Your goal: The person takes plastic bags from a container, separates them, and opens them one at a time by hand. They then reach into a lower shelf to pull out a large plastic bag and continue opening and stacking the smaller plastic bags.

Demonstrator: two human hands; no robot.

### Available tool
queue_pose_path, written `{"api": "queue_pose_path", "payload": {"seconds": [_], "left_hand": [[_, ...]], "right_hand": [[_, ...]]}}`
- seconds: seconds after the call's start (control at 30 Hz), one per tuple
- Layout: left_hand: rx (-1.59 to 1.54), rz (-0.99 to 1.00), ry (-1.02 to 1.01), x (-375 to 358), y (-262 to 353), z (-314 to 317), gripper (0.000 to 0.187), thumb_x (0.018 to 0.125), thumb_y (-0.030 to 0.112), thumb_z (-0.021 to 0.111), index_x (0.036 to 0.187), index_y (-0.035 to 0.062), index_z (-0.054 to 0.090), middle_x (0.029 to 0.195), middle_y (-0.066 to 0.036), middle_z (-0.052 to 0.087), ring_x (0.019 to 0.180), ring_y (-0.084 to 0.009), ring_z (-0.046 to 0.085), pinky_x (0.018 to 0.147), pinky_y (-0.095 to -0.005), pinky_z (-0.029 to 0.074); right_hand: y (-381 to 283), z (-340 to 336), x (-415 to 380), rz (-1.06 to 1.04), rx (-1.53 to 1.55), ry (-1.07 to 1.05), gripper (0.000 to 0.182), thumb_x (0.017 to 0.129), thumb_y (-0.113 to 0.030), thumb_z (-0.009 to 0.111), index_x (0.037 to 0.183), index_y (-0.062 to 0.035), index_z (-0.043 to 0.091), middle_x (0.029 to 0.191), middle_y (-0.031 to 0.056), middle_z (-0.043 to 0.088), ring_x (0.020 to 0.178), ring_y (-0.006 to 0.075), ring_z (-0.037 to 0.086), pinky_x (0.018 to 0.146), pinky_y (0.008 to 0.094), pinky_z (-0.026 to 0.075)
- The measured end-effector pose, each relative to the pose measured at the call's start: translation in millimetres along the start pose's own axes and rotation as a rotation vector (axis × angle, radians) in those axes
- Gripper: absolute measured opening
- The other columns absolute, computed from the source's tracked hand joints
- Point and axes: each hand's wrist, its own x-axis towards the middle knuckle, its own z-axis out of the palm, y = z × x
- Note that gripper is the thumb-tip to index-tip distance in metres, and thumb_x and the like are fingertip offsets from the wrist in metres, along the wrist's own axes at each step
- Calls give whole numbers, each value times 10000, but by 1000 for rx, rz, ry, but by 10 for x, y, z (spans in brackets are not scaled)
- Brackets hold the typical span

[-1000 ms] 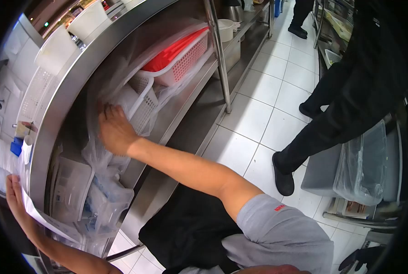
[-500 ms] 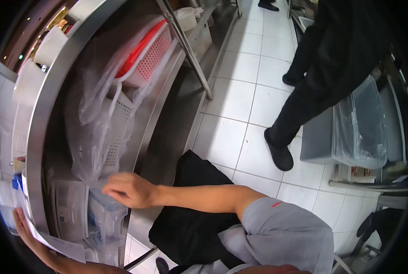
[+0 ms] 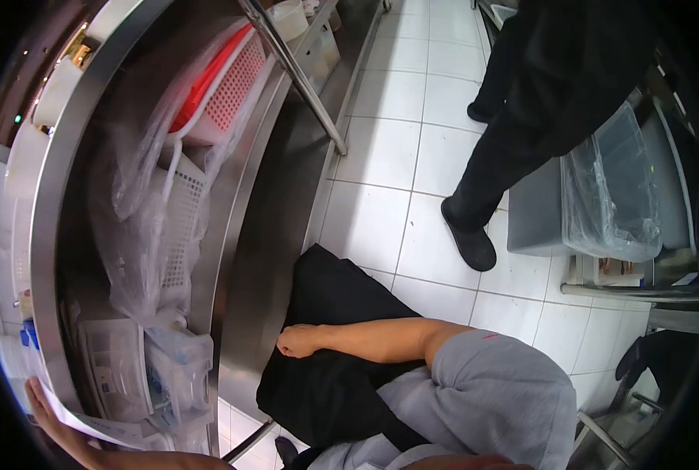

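Note:
At the far lower left, my left hand (image 3: 40, 399) lies with its fingers stretched out along a white sheet of paper (image 3: 99, 424) at the counter edge; it is partly cut off by the dark lens border. My right hand (image 3: 298, 341) hangs in front of my black apron (image 3: 334, 294), its fingers curled in and nothing showing out of them. Left of it, on the shelf under the counter, stand clear plastic containers (image 3: 114, 364). Above those is a white perforated basket (image 3: 183, 227) wrapped in clear plastic film.
A red-and-white basket (image 3: 232, 86) sits farther along the shelf. A metal leg (image 3: 294, 70) supports the counter. On the tiled floor (image 3: 369, 157) a person in black trousers (image 3: 514, 133) stands beside a grey bin (image 3: 537, 211) with a clear liner.
My right hand has drawn back from the clear containers toward my apron, with its fingers more tightly curled. My left hand stays by the paper. The view has shifted slightly.

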Motion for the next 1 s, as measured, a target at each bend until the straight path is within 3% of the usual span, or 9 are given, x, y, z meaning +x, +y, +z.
{"api": "queue_pose_path", "payload": {"seconds": [0.17, 0.3, 0.5, 0.6, 0.7, 0.77, 0.83, 0.9, 1.0], "left_hand": [[-20, 30, -61, 14, 29, 26, 787, 985, 551, 606, 1466, -62, 496, 1403, -236, 582, 1189, -333, 609, 1000, -400, 485], [150, 13, 105, -48, -38, 114, 853, 925, 571, 688, 1467, -60, 499, 1362, -254, 604, 1170, -320, 618, 1000, -384, 479], [48, -98, 239, -330, 126, 194, 878, 909, 650, 643, 1542, 72, 456, 1452, -202, 562, 1242, -337, 600, 1070, -413, 447], [174, -137, 225, -404, -157, 266, 969, 873, 798, 520, 1536, 96, 454, 1349, -242, 609, 1202, -381, 633, 1029, -482, 481], [111, -185, 64, -432, 214, 105, 621, 988, 469, 640, 1454, 70, 547, 1329, -188, 623, 1153, -262, 626, 1025, -363, 456], [-44, 39, 4, -489, 434, 20, 467, 999, 320, 687, 1356, 27, 617, 1177, -168, 675, 1036, -210, 630, 943, -317, 472], [-250, -196, -251, -476, 712, -144, 384, 1002, 181, 692, 1269, -84, 613, 1075, -131, 651, 1027, -193, 578, 954, -308, 441], [-301, -92, -174, -504, 878, -208, 258, 908, 132, 789, 1021, -4, 601, 855, -23, 529, 812, -125, 474, 716, -261, 383], [-444, -155, -177, -434, 971, -269, 269, 881, 151, 812, 940, 22, 583, 828, -1, 500, 786, -101, 444, 688, -247, 355]], "right_hand": [[96, 62, 47, 57, -92, -69, 87, 867, -114, 663, 903, -61, 722, 925, 136, 742, 930, 345, 708, 812, 459, 549], [95, 145, 12, 95, -114, -96, 100, 862, -123, 665, 905, -50, 719, 913, 142, 745, 918, 348, 713, 811, 465, 551], [-64, 150, -111, 89, -86, -143, 141, 900, -136, 666, 977, -34, 723, 942, 134, 749, 950, 340, 714, 839, 449, 548], [-101, 184, -187, 142, -80, -148, 168, 911, -142, 675, 1025, -29, 723, 967, 141, 751, 973, 338, 714, 861, 446, 544], [-336, 311, -397, 227, -15, -207, 190, 901, -142, 691, 1050, -28, 722, 981, 151, 752, 979, 339, 716, 858, 443, 547], [-487, 315, -513, 195, 33, -233, 214, 898, -158, 710, 1066, -27, 722, 970, 150, 756, 945, 325, 729, 827, 426, 557], [-685, 358, -638, 236, 140, -256, 217, 905, -169, 720, 1068, -26, 722, 954, 139, 761, 915, 305, 736, 809, 413, 562], [-930, 349, -794, 311, 234, -276, 240, 924, -207, 735, 1077, -23, 720, 936, 123, 760, 833, 236, 734, 766, 382, 571], [-1033, 381, -946, 454, 467, -273, 281, 953, -272, 720, 1084, -24, 716, 911, 89, 747, 714, 153, 696, 686, 327, 571]]}}
